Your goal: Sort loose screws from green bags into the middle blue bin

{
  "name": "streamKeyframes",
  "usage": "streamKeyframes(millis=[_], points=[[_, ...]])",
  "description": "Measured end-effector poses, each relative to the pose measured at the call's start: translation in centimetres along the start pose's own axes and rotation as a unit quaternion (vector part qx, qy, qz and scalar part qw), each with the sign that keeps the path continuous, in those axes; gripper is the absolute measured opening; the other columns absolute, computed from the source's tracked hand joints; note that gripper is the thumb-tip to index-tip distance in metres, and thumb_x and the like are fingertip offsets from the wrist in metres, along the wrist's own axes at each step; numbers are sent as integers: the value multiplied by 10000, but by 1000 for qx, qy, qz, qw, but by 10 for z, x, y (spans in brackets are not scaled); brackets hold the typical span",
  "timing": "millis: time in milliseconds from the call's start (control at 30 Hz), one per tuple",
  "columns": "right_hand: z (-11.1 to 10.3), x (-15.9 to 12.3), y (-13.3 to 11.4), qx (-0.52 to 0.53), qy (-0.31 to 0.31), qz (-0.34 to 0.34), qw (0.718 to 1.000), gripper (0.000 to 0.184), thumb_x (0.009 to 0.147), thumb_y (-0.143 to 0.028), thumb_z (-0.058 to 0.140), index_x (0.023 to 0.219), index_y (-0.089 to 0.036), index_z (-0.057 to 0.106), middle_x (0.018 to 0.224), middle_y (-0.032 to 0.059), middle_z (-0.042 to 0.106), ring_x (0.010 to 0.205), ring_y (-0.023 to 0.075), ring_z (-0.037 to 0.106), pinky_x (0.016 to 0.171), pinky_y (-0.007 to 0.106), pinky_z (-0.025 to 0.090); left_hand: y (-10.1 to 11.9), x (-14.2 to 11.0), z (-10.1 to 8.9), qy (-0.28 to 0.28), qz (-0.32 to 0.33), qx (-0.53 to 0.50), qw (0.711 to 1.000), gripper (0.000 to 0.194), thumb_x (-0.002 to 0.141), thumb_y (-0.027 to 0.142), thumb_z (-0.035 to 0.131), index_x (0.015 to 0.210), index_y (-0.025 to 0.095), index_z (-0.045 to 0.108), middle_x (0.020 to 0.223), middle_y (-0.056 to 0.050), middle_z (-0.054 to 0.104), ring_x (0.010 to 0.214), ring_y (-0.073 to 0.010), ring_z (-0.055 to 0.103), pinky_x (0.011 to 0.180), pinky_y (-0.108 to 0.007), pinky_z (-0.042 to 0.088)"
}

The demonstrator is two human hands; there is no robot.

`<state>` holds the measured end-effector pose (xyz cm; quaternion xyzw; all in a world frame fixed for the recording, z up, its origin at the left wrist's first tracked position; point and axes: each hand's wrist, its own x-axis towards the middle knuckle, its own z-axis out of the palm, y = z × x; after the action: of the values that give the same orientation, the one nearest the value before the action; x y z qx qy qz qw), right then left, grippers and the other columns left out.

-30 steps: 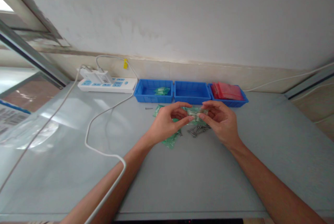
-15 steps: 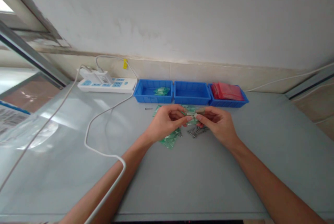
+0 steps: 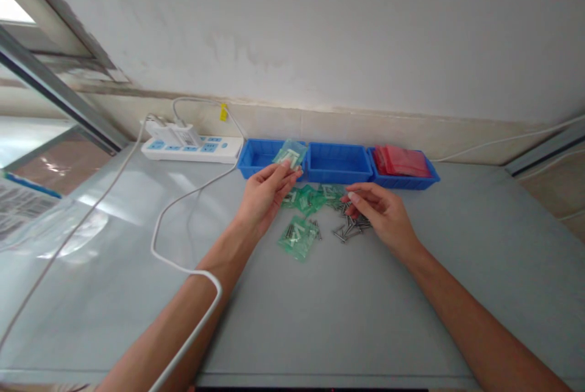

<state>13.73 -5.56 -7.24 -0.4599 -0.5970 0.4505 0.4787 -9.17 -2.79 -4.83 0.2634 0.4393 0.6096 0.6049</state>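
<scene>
In the head view, my left hand (image 3: 269, 197) pinches a small green-tinted plastic bag (image 3: 290, 153) with pale pieces inside, over the front of the left blue bin (image 3: 253, 166). My right hand (image 3: 382, 212) hovers above a pile of metal screws (image 3: 350, 230). Its fingers are half curled, with a gap between thumb and forefinger and nothing visible in them. Between the hands lie several more green bags (image 3: 309, 199). Closer to me, one green bag (image 3: 298, 238) lies flat with pale and dark pieces in it, beside a few loose screws (image 3: 316, 228).
A middle blue bin (image 3: 338, 163) and a right blue bin (image 3: 406, 182) holding red plastic bags (image 3: 402, 161) stand against the wall. A white power strip (image 3: 192, 149) sits to the left. Its white cable (image 3: 183, 267) runs across the table and over my left forearm.
My left hand has carried the green bag up and left, away from my right hand, to the left bin. My right hand has let go of the bag and stayed near the screws.
</scene>
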Motion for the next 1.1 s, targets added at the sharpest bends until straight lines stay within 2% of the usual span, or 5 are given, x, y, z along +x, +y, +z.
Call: streamKeyframes(millis=[233, 467, 600, 867, 1100], points=[[3, -6, 3, -258, 6, -163, 952, 184, 926, -344, 658, 1046, -221, 725, 1054, 87, 770, 991, 250, 712, 939, 444, 572, 2, 2, -3, 38, -26, -32, 998, 175, 902, 236, 721, 1037, 126, 739, 1070, -118, 775, 947, -132, 745, 840, -175, 580], [10, -9, -1, -381, -45, -271, 883, 348, 916, -303, 666, 1258, -236, 673, 1287, 111, 698, 1210, 297, 596, 1061, 528, 493, -8, -7, 0, -90, 120, 256, 955, 241, 789, 395, 800, 820, 157, 772, 769, -52, 765, 687, -162, 703, 639, -221, 528], [15, -14, -11, -384, -109, -330, 855, 295, 944, -281, 627, 1232, -240, 676, 1299, 100, 692, 1202, 286, 593, 1049, 520, 502, -8, -8, -2, -93, 163, 298, 936, 258, 833, 424, 730, 832, 168, 762, 767, -44, 756, 658, -163, 690, 607, -230, 508], [27, -11, -34, -392, -248, -288, 838, 452, 834, -308, 727, 1267, -193, 666, 1348, 129, 654, 1317, 316, 522, 1115, 523, 459, 3, 3, -21, -122, 198, 407, 883, 250, 884, 422, 665, 863, 194, 765, 768, -49, 775, 671, -184, 698, 623, -244, 513], [51, -6, -42, -411, -314, -259, 816, 565, 715, -59, 620, 1243, -246, 696, 1351, 52, 677, 1406, 339, 435, 1165, 588, 368, 7, 0, -38, -118, 308, 486, 809, 224, 934, 355, 610, 958, 214, 783, 782, -39, 769, 679, -178, 689, 681, -246, 506]])
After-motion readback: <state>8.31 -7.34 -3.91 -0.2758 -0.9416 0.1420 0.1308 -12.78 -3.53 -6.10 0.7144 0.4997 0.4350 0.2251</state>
